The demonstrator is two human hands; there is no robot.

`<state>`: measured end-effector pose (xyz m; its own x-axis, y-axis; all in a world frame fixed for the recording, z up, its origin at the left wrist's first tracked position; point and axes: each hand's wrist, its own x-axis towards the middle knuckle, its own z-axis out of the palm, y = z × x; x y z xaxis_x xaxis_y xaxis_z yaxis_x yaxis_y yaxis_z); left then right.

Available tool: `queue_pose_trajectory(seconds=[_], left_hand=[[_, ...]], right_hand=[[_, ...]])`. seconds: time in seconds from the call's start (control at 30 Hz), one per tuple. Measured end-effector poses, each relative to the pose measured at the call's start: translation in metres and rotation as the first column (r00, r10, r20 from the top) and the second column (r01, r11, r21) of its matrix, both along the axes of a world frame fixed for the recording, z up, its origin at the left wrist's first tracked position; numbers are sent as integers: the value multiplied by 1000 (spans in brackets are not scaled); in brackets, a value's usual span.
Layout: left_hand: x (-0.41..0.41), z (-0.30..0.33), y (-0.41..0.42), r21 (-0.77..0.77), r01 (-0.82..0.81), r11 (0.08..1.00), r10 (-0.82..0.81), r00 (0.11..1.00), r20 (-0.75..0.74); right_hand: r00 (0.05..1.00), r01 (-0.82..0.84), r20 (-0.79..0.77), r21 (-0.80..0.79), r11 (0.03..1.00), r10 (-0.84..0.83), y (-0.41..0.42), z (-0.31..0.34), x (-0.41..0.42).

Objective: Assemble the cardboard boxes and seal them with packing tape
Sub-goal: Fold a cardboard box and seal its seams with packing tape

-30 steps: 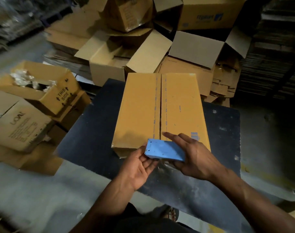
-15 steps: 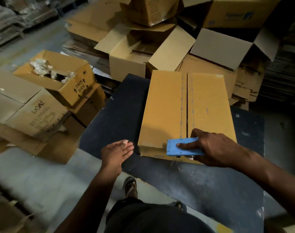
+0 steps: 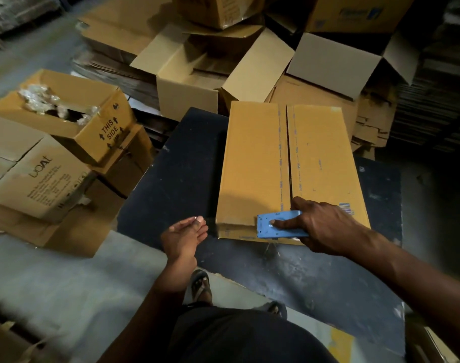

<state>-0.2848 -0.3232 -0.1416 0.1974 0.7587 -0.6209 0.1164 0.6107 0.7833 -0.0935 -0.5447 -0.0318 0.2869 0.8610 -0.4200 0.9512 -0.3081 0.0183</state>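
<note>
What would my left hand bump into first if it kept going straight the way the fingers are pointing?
Probably the near left corner of the closed cardboard box on the dark table. The left hand is open, its fingers aimed right and slightly away towards that corner. Depth is unclear, so it could pass just in front.

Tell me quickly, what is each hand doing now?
Left hand: open, holding nothing.
Right hand: holds the blue tape dispenser against the box.

Left hand (image 3: 185, 235) palm up, fingers relaxed, holding nothing; right hand (image 3: 325, 225) gripping, arm outstretched.
</note>
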Motion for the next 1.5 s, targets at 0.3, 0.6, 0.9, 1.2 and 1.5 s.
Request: queue_pose_trajectory(seconds=[0.3, 0.6, 0.9, 1.2, 1.5], left_hand=[[3, 2, 1, 100, -66, 993, 57, 994, 96], [4, -19, 3, -49, -21, 999, 21, 1000, 5], [16, -29, -7, -196, -51, 979, 60, 998, 37], [10, -60, -9, -398, 68, 915, -60, 998, 33], [-10, -61, -2, 445, 352, 823, -214, 919, -332]], right_hand=[[998, 45, -53, 12, 999, -44, 1, -5, 4], [1000, 20, 3, -28, 999, -20, 17, -1, -3], [1000, 25, 4, -62, 998, -25, 23, -1, -4], [1000, 2, -20, -84, 997, -4, 24, 1, -1], [1000, -6, -22, -124, 992, 4, 29, 8, -4]])
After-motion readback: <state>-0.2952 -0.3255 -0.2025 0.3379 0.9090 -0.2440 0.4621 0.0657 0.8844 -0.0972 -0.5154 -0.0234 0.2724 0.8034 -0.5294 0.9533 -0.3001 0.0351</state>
